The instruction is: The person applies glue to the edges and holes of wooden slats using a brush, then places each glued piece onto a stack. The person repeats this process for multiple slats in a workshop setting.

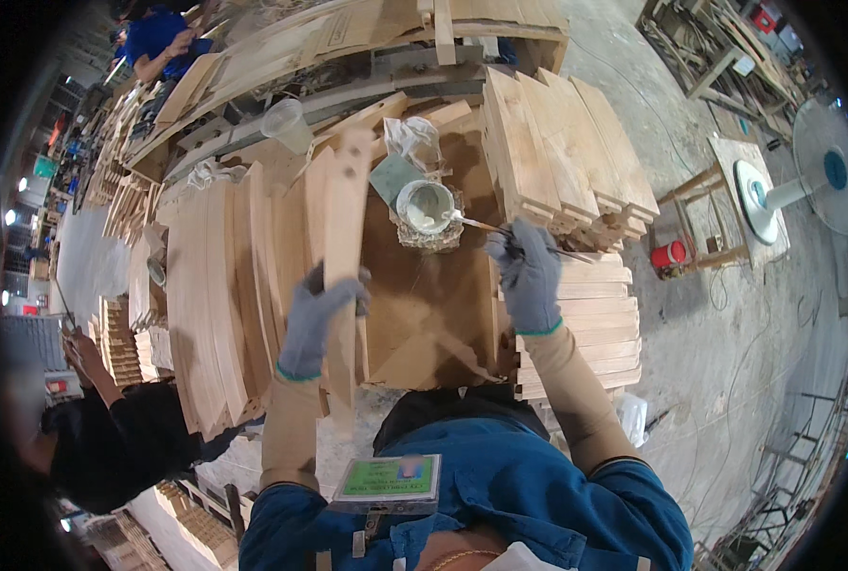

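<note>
Curved wood slat (345, 219) upright in my left hand (317, 324), grip wrapped round it, my right hand (528, 276) pinching a brush (500, 228) at the glue bowl (425, 206), stacked slats (566, 152) crowding the worktop (424, 314) edges

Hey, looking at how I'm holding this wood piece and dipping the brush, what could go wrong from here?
1. The right hand holds the brush out over the glue bowl; glue may drip onto the brown board on the way back.
2. The left hand alone grips the long curved wood piece near its lower end, so it may tip.
3. The plastic cup stands close by and might get knocked.
</note>
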Available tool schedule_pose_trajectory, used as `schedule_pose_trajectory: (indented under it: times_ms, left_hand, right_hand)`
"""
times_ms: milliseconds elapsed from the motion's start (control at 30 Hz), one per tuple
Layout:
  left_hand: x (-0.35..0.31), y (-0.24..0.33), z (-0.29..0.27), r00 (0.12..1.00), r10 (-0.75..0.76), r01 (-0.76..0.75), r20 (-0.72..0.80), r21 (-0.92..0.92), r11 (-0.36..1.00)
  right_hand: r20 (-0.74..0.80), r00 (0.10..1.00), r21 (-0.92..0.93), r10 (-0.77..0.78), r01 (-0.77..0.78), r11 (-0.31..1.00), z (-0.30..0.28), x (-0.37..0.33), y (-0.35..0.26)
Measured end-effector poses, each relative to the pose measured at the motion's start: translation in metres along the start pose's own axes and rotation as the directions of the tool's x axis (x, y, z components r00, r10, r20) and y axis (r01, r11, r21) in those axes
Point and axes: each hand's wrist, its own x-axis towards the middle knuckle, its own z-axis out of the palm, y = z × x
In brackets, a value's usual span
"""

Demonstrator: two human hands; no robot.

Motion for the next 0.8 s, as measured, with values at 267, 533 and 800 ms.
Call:
schedule_pose_trajectory:
  times_ms: [267,533,800]
  left_hand:
    - [-0.087,-0.037,0.036,0.995,-0.027,0.023,0.099,0.049,0.999]
    - [-0.112,-0.041,0.052,0.986,-0.014,0.023,0.166,-0.053,0.998]
    - [-0.118,-0.043,0.055,0.984,0.001,0.013,0.176,-0.079,0.997]
  right_hand:
    - [0.284,0.941,-0.087,-0.183,0.216,0.973,0.045,-0.052,-0.071]
    - [0.306,0.947,-0.091,-0.099,0.133,0.987,0.045,-0.071,-0.067]
    - [0.295,0.949,-0.059,-0.111,0.134,0.989,0.039,-0.069,-0.072]
